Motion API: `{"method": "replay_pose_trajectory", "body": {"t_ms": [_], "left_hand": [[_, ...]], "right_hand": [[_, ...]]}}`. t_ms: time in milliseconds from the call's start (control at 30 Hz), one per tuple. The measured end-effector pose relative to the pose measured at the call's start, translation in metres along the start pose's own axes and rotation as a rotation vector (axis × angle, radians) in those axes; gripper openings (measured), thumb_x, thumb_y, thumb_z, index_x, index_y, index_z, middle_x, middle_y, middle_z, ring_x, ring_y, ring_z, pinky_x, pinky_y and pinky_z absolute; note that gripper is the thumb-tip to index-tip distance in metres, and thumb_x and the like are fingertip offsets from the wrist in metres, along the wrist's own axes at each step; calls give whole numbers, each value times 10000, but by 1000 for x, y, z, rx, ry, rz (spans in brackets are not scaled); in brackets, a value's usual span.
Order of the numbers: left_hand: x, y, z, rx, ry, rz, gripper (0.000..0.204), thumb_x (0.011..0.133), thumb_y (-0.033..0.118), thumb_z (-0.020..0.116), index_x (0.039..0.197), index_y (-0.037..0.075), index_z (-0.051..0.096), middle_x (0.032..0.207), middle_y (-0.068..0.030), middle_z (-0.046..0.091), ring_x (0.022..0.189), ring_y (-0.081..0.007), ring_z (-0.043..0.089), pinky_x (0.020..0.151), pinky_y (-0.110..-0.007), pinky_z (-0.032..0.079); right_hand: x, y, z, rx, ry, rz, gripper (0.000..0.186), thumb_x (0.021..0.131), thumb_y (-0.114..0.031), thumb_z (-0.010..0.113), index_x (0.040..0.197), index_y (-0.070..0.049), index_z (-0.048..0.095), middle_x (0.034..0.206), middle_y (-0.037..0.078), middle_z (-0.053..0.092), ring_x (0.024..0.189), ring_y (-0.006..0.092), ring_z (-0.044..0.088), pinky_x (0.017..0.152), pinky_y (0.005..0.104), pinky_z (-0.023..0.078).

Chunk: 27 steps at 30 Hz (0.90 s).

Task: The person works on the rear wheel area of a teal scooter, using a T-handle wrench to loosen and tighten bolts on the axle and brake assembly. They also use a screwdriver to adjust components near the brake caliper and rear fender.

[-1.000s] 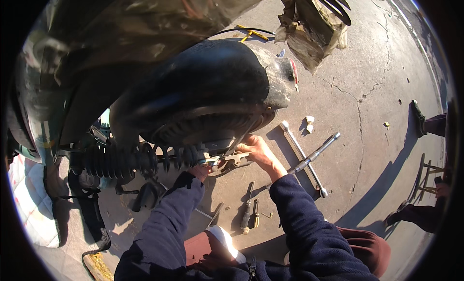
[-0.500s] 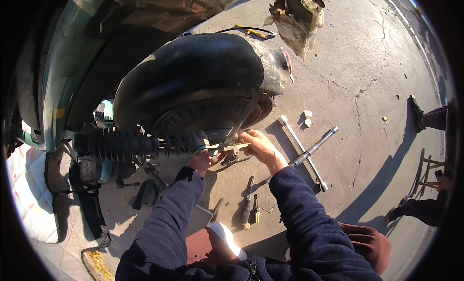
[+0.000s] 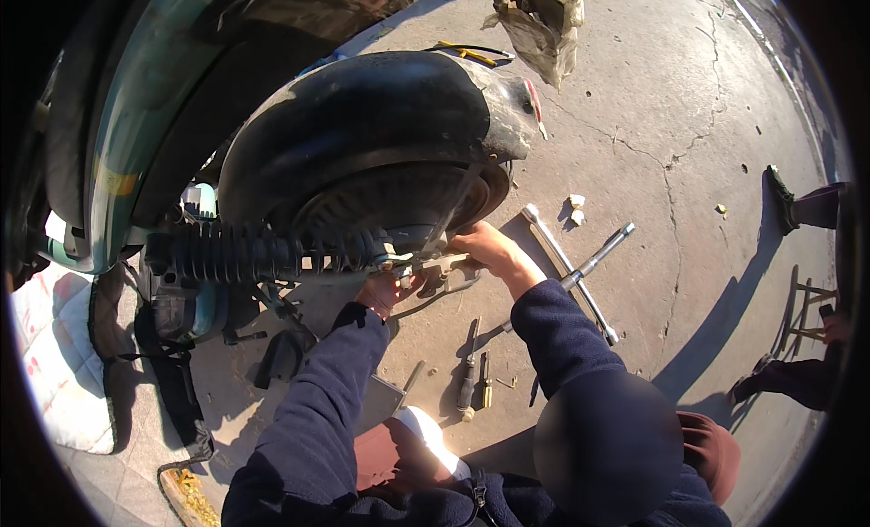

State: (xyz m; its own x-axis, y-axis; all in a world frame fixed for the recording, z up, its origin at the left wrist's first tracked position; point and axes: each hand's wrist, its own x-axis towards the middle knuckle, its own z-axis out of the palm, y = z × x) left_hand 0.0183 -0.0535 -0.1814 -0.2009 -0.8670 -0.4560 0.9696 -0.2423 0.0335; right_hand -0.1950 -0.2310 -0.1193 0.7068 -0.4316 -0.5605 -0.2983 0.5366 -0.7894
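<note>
The rear wheel of a scooter or motorbike stands in front of me under a black mudguard. A black coil-spring shock absorber runs along its near side to a metal bracket by the hub. My left hand is below the shock's lower end, its fingers closed at the bracket. On the bracket's right side, my right hand reaches in toward the hub with bent fingers. Its fingertips are hidden behind the metal, so what they grip cannot be made out.
Right of my hands lies a cross-shaped wheel wrench. Two screwdrivers lie near my knees. A quilted cover is at the left, a crumpled bag at the far side. Another person's leg and a stool are at the right.
My right hand has moved slightly up and right, its fingers deeper behind the bracket. My left hand stays at the bracket. The view has shifted slightly.
</note>
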Motion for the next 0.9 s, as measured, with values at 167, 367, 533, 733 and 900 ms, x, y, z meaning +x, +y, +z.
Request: {"method": "replay_pose_trajectory", "body": {"t_ms": [167, 367, 533, 733, 900], "left_hand": [[9, 5, -18, 92, 28, 103, 559, 914, 474, 469, 1229, 17, 542, 1194, -164, 592, 1093, -320, 575, 929, -473, 494], [13, 8, -26, 290, 213, 221, 577, 897, 461, 495, 1243, 1, 529, 1217, -179, 583, 1110, -340, 568, 944, -492, 484], [12, 6, -11, 39, 60, 96, 611, 893, 523, 471, 1239, 24, 538, 1209, -174, 586, 1111, -336, 563, 940, -499, 483], [16, 1, 7, 43, 119, 122, 624, 889, 552, 466, 1239, 39, 534, 1191, -167, 595, 1100, -330, 571, 939, -507, 479], [9, 1, 7, -46, -106, -10, 569, 895, 501, 496, 1225, 40, 539, 1193, -170, 589, 1112, -332, 562, 957, -513, 463]], "right_hand": [[-8, -20, -1, -393, -3, -166, 284, 820, -222, 674, 984, 11, 684, 831, 98, 688, 728, 155, 607, 664, 299, 489], [-10, -13, 2, -139, 55, -48, 231, 798, -155, 707, 950, 18, 687, 811, 81, 684, 718, 147, 608, 631, 292, 489], [5, 8, 2, 68, 26, -31, 167, 802, -86, 697, 913, 38, 685, 817, 85, 679, 736, 143, 618, 607, 297, 499], [-4, 9, 8, 518, -31, 24, 179, 830, 56, 626, 1007, 71, 615, 942, 157, 658, 837, 226, 656, 709, 338, 588], [-6, 5, 7, 509, -71, 58, 165, 871, 30, 590, 1032, 60, 604, 964, 153, 654, 832, 222, 658, 671, 327, 591]]}}
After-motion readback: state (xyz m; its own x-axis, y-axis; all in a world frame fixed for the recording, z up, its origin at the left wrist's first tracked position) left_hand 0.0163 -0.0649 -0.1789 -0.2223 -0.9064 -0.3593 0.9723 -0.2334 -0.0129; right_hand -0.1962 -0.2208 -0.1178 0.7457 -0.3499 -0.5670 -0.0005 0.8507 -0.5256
